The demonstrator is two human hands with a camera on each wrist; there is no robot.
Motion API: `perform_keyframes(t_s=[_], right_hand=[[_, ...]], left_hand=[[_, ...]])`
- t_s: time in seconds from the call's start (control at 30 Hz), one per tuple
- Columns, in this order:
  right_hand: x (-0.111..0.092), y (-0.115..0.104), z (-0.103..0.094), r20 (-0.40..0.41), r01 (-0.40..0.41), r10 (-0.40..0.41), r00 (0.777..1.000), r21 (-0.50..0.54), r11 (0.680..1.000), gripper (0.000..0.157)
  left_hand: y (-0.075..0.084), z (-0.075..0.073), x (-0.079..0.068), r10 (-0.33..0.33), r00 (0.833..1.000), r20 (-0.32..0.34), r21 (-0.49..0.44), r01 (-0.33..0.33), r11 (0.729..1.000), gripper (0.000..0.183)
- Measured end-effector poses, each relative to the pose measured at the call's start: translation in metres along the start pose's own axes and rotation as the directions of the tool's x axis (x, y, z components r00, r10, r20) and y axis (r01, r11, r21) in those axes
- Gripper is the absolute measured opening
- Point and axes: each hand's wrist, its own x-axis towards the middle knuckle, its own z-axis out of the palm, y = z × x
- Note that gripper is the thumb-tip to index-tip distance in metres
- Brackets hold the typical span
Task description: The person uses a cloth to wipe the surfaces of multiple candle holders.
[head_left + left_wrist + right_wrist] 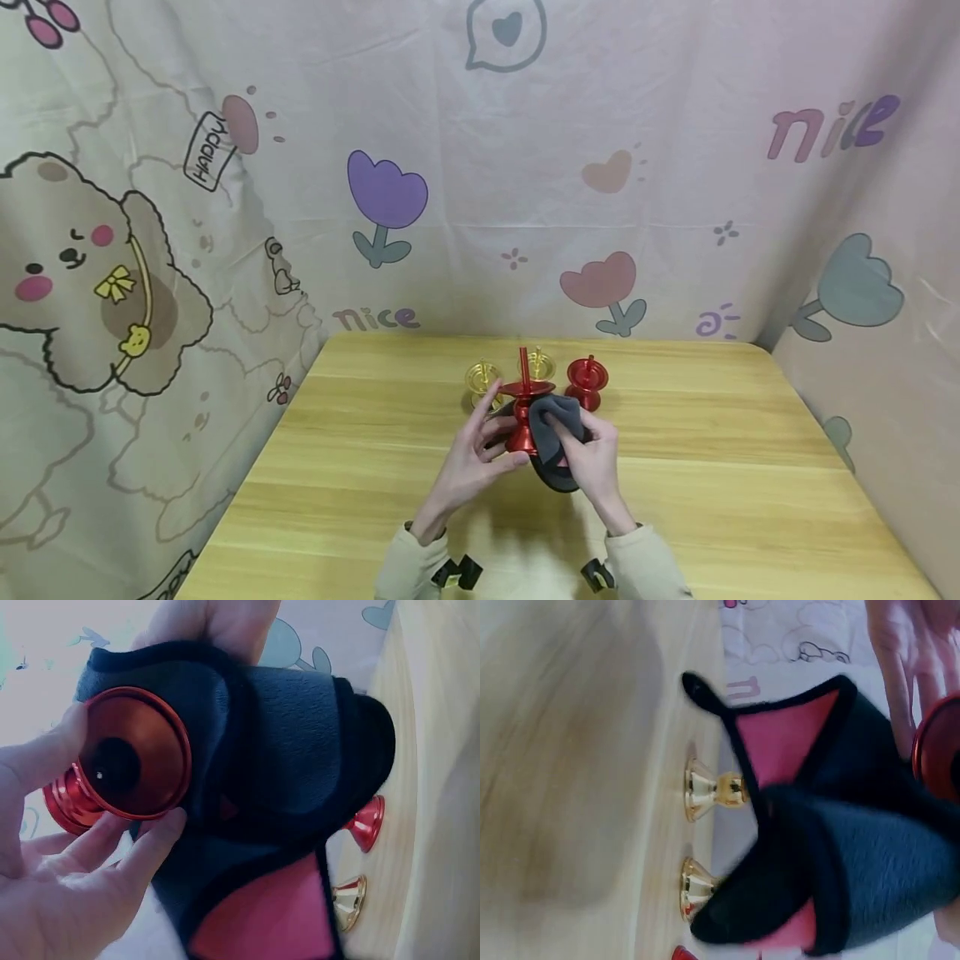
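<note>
A shiny red candlestick (522, 435) with a thin upright rod is gripped by my left hand (471, 467), thumb near its base and index finger up by the dish. In the left wrist view its hollow flared base (165, 735) faces the camera, with thumb and fingertips at the rim. My right hand (597, 467) holds a folded dark grey cloth (553, 425) against the candlestick's right side. Black edging and a pink patch (277, 915) show on the cloth, which hangs below the hands.
Behind the hands, another red candlestick (587, 379) stands on the wooden table (712, 458). Two gold candlesticks, one to the left (482, 377) and one in the middle (538, 364), are partly hidden. A printed curtain (487, 167) encloses the table's back and sides.
</note>
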Motion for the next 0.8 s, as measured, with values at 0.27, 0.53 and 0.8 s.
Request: perform_keyframes(t_s=[0.27, 0.53, 0.8], right_hand=[[-0.0008, 0.0071, 0.0012, 0.060, 0.366, -0.363, 0.930, -0.031, 0.930, 0.033], [0.0021, -0.0005, -0.0029, 0.028, 0.077, -0.077, 0.997, 0.012, 0.997, 0.024], [0.0031, 0.0027, -0.0051, 0.070, 0.304, -0.303, 0.951, -0.001, 0.953, 0.032]], left_hand=[[0.0013, 0.0071, -0.0011, -0.011, 0.996, -0.091, 0.077, 0.018, 0.997, 0.107], [0.0057, 0.0046, -0.0017, 0.032, 0.998, -0.049, 0.035, -0.030, 0.999, 0.099], [0.0080, 0.0055, -0.0016, 0.023, 0.997, -0.076, 0.108, -0.015, 0.994, 0.101]])
